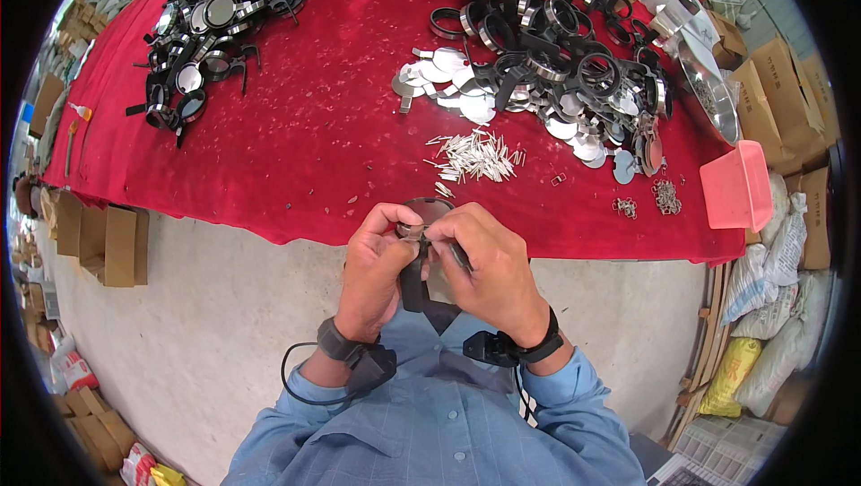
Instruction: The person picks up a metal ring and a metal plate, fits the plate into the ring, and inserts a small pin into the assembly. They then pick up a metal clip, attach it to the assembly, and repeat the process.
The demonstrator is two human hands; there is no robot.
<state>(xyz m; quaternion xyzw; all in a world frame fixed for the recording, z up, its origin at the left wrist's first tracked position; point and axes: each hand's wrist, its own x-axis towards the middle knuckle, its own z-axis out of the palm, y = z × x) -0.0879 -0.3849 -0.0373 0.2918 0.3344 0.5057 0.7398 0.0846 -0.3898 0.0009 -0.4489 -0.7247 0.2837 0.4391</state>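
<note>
At the table's front edge, my left hand and my right hand meet over a round, dark-rimmed part with a black strap. Both are closed, thumbs and forefingers pinched together at the part's lower rim. Something small and thin shows between the fingertips, too small to name. The strap hangs down between my palms. Just beyond lies a heap of short white pins. Two small clusters of metal clips rest farther right. Behind the pins are loose shiny discs and a pile of black rings with straps.
Similar round strapped parts with discs in them are heaped at the far left of the red-covered table. A pink plastic bin and a metal tray stand at the right edge. Cardboard boxes sit on the floor left; sacks line the right.
</note>
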